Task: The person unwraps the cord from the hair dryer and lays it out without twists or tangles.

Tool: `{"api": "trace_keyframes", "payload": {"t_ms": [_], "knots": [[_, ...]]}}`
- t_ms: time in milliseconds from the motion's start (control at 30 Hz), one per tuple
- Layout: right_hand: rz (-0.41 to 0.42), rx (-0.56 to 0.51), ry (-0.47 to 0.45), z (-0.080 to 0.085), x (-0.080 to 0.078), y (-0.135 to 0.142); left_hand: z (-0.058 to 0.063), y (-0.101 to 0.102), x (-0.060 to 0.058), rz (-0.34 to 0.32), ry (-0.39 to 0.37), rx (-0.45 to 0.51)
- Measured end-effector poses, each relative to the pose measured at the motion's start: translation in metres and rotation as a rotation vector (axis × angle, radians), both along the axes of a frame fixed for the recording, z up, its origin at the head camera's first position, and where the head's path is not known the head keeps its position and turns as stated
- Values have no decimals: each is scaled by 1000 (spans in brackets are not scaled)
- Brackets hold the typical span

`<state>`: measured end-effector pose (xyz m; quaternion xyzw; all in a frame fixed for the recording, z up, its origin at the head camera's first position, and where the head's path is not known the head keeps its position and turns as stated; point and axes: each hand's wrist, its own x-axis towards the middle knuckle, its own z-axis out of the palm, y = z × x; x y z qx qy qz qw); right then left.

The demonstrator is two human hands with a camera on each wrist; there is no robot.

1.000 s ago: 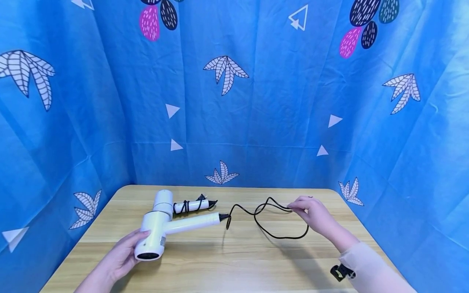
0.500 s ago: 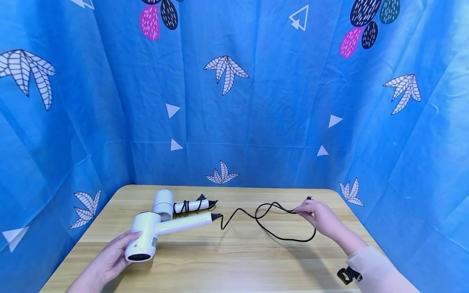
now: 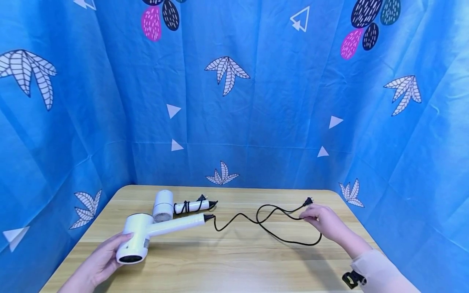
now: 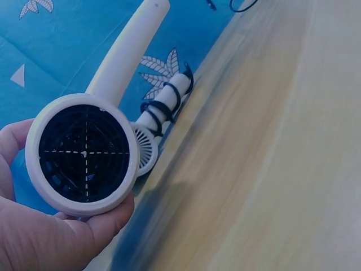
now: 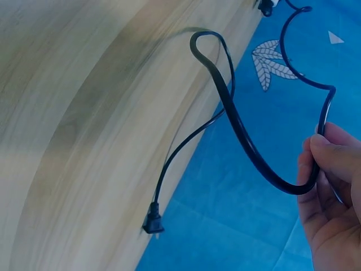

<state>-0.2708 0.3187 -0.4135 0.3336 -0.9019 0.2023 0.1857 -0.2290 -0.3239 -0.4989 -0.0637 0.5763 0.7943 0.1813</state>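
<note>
My left hand [image 3: 104, 258] grips a white hair dryer [image 3: 137, 234] by the body, with the handle pointing right. In the left wrist view the dryer's round dark end [image 4: 84, 152] faces the camera, and the thumb and fingers of the left hand [image 4: 51, 237] hold its rim from both sides. A black cord [image 3: 269, 232] runs from the handle across to my right hand [image 3: 326, 224], crossing itself in a loop. Thumb and fingers of the right hand [image 5: 333, 197] pinch this cord [image 5: 242, 135]. Its plug [image 3: 307, 201] lies just beyond the right hand.
A second white hair dryer [image 3: 163, 205] lies behind the held one, its own cord [image 3: 186, 206] wound round the handle. Both rest near the back of a wooden table [image 3: 234, 268]. A blue patterned curtain [image 3: 234, 122] hangs around the back and sides.
The left hand has moved left with the hair dryer, uncovering more of the second one. My right hand has shifted right and toward me with the cord, and the plug has come into sight.
</note>
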Motion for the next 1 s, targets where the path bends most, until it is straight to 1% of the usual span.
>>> {"api": "trace_keyframes", "payload": {"t_ms": [133,233,467,633,733,867,1000], "knots": [[13,7,1,-2,-1,4,1,-6,-2,15,-16,-25],[13,20,6,-3,-2,6,1,-11,-4,12,-22,-33],[-2,34,-25,-5,-3,9,0,-23,-7,0,-23,-44],[5,43,-35,-8,-2,12,-2,-33,-9,-8,-29,-34],[8,56,-52,-10,-2,13,-3,-40,-11,-4,-40,-16],[8,73,-60,-11,-1,16,-5,-50,-12,-17,-56,-1],[3,88,-57,-11,0,19,-7,-57,-12,-10,-71,-26]]}}
